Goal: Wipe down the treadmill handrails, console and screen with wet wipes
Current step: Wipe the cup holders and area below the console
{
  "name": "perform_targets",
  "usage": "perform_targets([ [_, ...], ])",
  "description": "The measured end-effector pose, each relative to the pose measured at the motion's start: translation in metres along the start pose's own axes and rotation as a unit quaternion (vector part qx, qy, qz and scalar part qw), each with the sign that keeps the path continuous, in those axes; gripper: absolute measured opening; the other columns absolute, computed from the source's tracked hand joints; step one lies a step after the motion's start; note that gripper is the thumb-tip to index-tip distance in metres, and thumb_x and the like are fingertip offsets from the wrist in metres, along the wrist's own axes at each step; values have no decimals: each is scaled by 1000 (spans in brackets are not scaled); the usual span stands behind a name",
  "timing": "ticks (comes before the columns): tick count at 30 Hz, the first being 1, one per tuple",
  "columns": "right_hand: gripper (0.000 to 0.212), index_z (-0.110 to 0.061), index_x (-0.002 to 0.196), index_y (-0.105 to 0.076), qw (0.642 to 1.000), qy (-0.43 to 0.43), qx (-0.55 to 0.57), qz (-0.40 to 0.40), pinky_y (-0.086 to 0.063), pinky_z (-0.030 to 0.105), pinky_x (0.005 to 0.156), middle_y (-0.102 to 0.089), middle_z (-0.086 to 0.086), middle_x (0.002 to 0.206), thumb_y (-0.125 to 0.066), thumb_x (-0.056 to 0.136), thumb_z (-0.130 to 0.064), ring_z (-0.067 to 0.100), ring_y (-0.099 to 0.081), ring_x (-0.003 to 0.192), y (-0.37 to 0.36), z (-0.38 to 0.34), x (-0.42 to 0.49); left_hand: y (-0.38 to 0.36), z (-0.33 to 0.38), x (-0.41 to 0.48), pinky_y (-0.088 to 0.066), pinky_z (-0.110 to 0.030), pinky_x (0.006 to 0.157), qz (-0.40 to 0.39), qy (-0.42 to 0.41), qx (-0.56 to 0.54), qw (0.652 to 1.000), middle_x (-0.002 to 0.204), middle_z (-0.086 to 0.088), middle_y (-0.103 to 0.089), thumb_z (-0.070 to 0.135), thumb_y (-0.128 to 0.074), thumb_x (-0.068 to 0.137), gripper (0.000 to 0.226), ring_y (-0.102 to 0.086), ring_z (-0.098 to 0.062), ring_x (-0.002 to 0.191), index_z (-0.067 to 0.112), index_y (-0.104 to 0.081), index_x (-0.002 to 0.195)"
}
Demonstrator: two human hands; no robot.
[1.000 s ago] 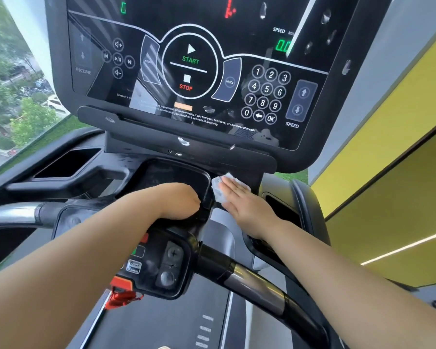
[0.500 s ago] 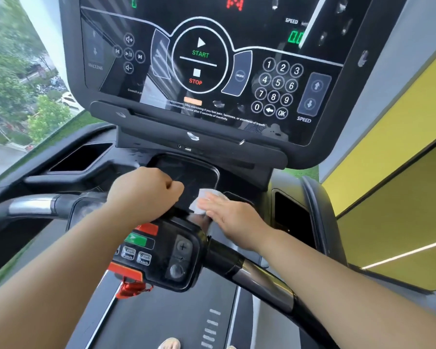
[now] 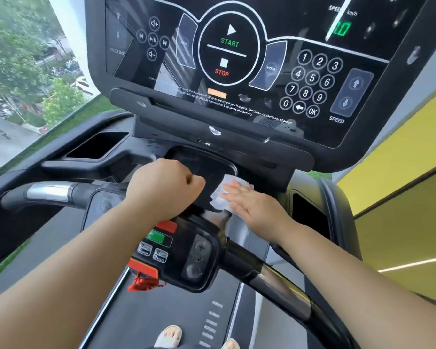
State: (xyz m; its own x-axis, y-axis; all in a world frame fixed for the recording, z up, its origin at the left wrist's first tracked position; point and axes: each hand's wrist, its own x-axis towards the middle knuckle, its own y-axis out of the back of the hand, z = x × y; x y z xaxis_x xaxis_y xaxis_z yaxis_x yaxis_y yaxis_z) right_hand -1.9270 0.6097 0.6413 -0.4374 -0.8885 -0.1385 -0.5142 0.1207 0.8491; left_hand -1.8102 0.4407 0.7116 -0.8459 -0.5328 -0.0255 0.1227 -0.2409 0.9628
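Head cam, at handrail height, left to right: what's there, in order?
left handrail → left hand → wet wipe → right hand → side pocket → yellow wall

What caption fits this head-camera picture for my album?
Right hand presses a wet wipe onto the treadmill's dark centre tray beside the curled left hand.

The flat right hand [image 3: 252, 207] covers the right part of the crumpled white wet wipe [image 3: 229, 179], and the top edge cuts off the glossy black console screen [image 3: 287, 26].
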Motion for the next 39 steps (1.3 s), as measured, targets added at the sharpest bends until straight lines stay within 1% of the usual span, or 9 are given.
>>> perform_targets([
  [6,36,-27,136,-51,998,-4,67,8,-14,9,107,-42,-14,145,-35,104,-24,-13,-13,133,-8,-16,-20,1,2,-1,-41,-27,52,7,-2,-12,1000,73,-14,-68,33,-44,84,37,-45,-22,55,6,-69,75],
  [10,34,-27,131,-56,995,-28,94,26,-18,2,101,-50,-17,135,-36,103,-23,-7,-28,132,-7,-28,-27,1,3,0,-40,-26,51,2,-7,-11,1000,73,-13,-68,33,-43,84,38,-45,-21,55,6,-69,74],
  [14,32,-26,128,-59,975,-99,195,39,-35,15,102,-60,-13,126,-41,102,-25,-2,-49,114,-3,-39,-28,2,3,-1,-40,-26,50,-4,-8,-16,1000,70,-13,-67,33,-43,84,39,-45,-21,53,6,-69,74],
  [17,28,-24,121,-64,950,-144,278,25,-39,6,90,-64,-17,111,-52,97,-20,-4,-57,106,9,-42,-22,3,3,-2,-43,-27,51,-4,-10,-18,1000,68,-13,-65,33,-43,84,39,-45,-22,53,6,-69,74],
  [20,28,-22,114,-68,934,-158,320,17,-46,15,96,-68,-15,107,-65,88,-11,-6,-62,99,18,-45,-18,3,3,-2,-43,-28,51,-6,-12,-19,1000,62,-10,-60,33,-43,84,39,-45,-21,53,6,-69,74],
  [26,29,-26,114,-67,945,-101,312,1,-41,-2,78,-67,-22,102,-60,91,-9,-15,-59,96,33,-70,-34,2,3,-1,-46,-28,54,1,-17,-32,999,70,-11,-67,33,-43,84,38,-54,-26,58,7,-68,73],
  [32,33,-32,130,-56,974,-107,198,-12,-36,25,108,-57,-17,130,-48,99,-24,1,-50,122,28,-78,-38,3,1,-3,-54,-37,64,35,-16,-90,995,69,-5,-69,41,-26,69,51,-64,-25,70,12,-68,71],
  [37,30,-35,124,-61,979,-76,190,-5,-37,8,97,-61,-24,120,-50,99,-25,-9,-53,110,29,-84,-41,5,2,-5,-55,-39,62,38,-22,-97,994,69,-6,-70,41,-26,70,52,-64,-25,70,11,-68,73],
  [39,31,-34,125,-61,977,-91,191,10,-38,15,101,-60,-20,123,-48,99,-23,-4,-52,114,26,-83,-42,4,1,-5,-55,-39,63,31,-27,-95,995,70,-6,-70,41,-26,70,52,-65,-26,71,11,-68,73],
])
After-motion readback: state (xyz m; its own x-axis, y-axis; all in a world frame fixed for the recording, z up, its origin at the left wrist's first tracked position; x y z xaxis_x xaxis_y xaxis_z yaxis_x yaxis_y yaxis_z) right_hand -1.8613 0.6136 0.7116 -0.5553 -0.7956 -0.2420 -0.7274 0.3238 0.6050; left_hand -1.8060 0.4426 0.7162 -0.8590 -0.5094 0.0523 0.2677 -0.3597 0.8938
